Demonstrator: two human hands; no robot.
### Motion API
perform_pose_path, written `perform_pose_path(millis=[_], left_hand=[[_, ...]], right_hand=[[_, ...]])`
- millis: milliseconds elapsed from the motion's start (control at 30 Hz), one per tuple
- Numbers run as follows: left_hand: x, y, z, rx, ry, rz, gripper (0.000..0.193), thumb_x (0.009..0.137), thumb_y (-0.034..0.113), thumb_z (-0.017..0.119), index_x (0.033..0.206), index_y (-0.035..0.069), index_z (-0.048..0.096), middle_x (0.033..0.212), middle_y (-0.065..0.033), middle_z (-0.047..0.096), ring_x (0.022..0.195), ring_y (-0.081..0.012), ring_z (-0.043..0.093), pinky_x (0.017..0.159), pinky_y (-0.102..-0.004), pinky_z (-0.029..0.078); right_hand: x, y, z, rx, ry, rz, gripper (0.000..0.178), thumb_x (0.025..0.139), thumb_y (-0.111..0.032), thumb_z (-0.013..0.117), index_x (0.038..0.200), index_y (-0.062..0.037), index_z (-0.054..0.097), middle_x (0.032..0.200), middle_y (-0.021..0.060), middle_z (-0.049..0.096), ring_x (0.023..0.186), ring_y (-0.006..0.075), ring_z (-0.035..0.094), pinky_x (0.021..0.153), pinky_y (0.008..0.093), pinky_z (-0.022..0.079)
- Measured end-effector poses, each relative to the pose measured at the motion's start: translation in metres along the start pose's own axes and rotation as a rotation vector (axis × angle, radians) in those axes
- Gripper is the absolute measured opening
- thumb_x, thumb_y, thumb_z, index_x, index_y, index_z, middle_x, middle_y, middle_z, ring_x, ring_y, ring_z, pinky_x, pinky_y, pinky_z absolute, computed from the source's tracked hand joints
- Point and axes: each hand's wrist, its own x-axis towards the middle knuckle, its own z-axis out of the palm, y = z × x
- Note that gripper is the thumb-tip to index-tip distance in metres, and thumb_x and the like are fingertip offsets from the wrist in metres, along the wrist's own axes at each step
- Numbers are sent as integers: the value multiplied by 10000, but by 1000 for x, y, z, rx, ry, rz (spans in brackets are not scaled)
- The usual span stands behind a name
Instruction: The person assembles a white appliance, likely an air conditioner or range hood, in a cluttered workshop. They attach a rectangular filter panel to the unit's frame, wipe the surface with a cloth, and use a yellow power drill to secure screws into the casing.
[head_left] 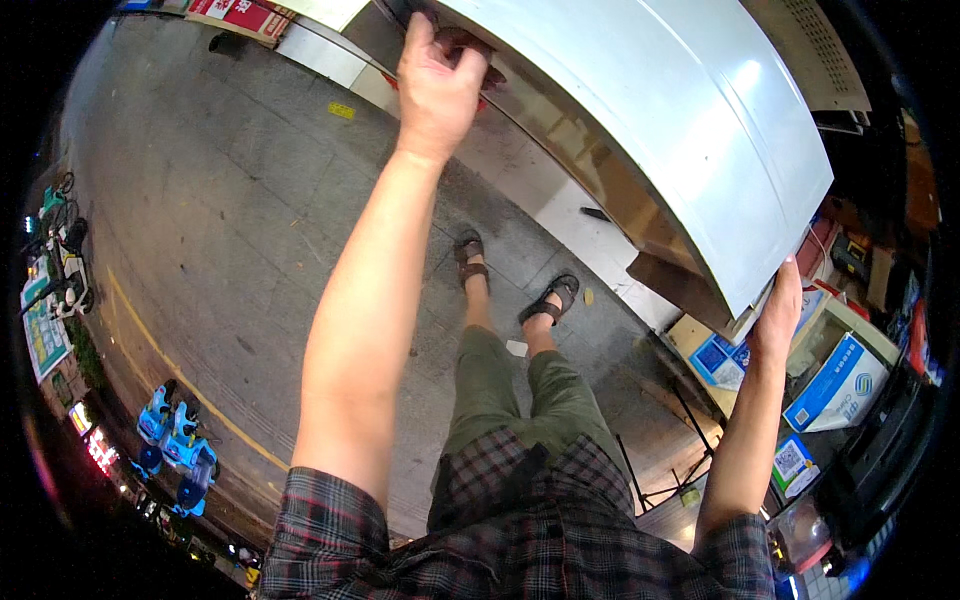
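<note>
- Pale grey sheet metal, curved and glossy: a large panel [680, 130] is held up in front of the person, spanning from the top centre of the view to the right side.
- The panel's far edge is gripped by the left hand [438, 85], fingers curled over the rim and closed on it.
- The panel's near lower corner is met by the right hand [779, 318]; the fingers are pressed up against the edge, but how far they wrap around it cannot be told.
- Both forearms are extended, bare below plaid sleeves [330, 530].
- Below the panel, sandalled feet [512, 285] are seen on grey paving [230, 200].
- At right, blue-and-white cardboard boxes [838, 385] are stacked near the right hand.
- At far left, well apart, small blue ride-on toys [178, 440] are parked by a yellow line [160, 350].
</note>
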Motion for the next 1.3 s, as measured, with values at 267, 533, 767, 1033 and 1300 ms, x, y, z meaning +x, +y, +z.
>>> perform_pose_path(millis=[267,533,767,1033,1300], left_hand=[[3,18,-21,-358,-118,-240,368,1002,142,424,1352,31,452,1160,-132,661,861,-272,725,681,-367,620],[18,61,-5,-364,55,-387,364,1005,375,655,1189,67,594,810,1,608,673,-130,597,566,-267,499],[15,50,11,-434,201,-302,203,1008,285,699,1056,102,625,771,73,528,608,-32,473,486,-200,405],[13,44,14,-326,235,-219,255,997,298,709,1110,90,612,812,75,559,623,-20,472,509,-195,389],[6,51,30,-405,280,-173,273,996,371,717,930,157,561,654,94,384,541,-25,334,447,-205,275]], right_hand=[[1,4,1,64,11,29,482,1119,-360,426,1288,58,597,1233,125,655,1102,183,599,1010,328,444],[2,4,-2,-30,28,3,497,1118,-360,426,1299,68,600,1269,141,657,1139,192,601,1027,330,443],[-2,5,3,75,39,18,494,1112,-357,435,1297,68,605,1268,143,659,1119,188,607,1017,325,445],[-2,4,4,88,32,21,490,1115,-349,436,1300,74,602,1274,135,658,1136,189,598,1025,332,442],[5,19,-14,7,-30,-31,531,1118,-381,429,1391,54,562,1317,149,644,1151,203,619,1005,331,469]])
